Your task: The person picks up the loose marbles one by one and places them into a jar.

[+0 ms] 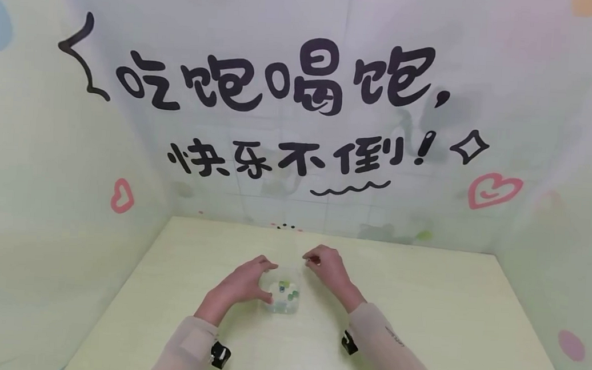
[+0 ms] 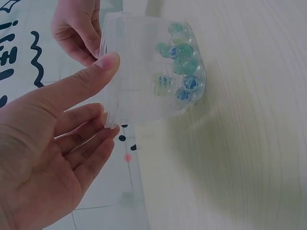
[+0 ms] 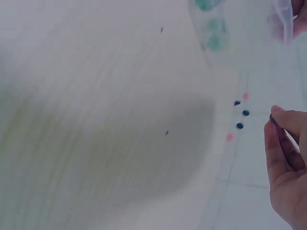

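A clear plastic container (image 1: 289, 306) stands on the table, with several green and blue glass marbles (image 2: 183, 60) at its bottom. My left hand (image 1: 244, 283) grips it by the rim from the left, thumb (image 2: 88, 78) on the near side and fingers on the far side. Just right of the container and raised above the table, my right hand (image 1: 328, 266) pinches a small dark thing (image 3: 272, 118) between thumb and fingertips. Most of that thing is covered by the fingers, so its kind cannot be made out.
The pale wood-grain table (image 1: 420, 325) meets a printed back wall (image 1: 253, 205) just beyond the hands. Side walls (image 1: 553, 272) rise to the left and right. Black wrist devices (image 1: 349, 343) hang below both sleeves.
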`<state>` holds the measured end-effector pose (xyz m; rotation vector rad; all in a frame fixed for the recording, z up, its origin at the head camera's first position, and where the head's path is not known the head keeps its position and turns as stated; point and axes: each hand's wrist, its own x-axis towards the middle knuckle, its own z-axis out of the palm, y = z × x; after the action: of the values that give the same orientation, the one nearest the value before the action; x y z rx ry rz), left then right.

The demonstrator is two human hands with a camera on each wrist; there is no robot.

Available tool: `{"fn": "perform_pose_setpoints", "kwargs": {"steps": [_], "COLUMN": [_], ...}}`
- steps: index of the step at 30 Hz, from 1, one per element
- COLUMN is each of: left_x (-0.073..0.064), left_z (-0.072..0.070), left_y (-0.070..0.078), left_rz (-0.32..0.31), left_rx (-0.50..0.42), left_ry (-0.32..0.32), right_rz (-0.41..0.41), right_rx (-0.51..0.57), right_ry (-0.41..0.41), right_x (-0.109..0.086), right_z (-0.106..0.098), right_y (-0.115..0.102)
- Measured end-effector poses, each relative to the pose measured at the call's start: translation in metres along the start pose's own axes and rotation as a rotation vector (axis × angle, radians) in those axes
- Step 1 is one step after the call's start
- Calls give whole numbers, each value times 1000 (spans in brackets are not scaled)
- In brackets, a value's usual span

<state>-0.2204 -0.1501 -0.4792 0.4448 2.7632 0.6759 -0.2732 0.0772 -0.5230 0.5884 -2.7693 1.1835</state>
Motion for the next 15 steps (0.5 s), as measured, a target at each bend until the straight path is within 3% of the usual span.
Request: {"fn": "perform_pose_setpoints", "kwargs": {"steps": [5,10,15], "left_x": [-2,-2,-2], "left_z": [0,0,0], "left_y": [0,2,3], "left_rz": [14,16,7], "left_rx": [-6,-9,-9], "left_ry": [6,13,1], "right_rz": [-105,-187,-198], "right_rx": [34,-35,-78], "right_ry": [-48,-119,-90], "right_x": [-11,-20,-24], "right_z": [3,2,-11], "right_y": [-18,-30,-30]}}
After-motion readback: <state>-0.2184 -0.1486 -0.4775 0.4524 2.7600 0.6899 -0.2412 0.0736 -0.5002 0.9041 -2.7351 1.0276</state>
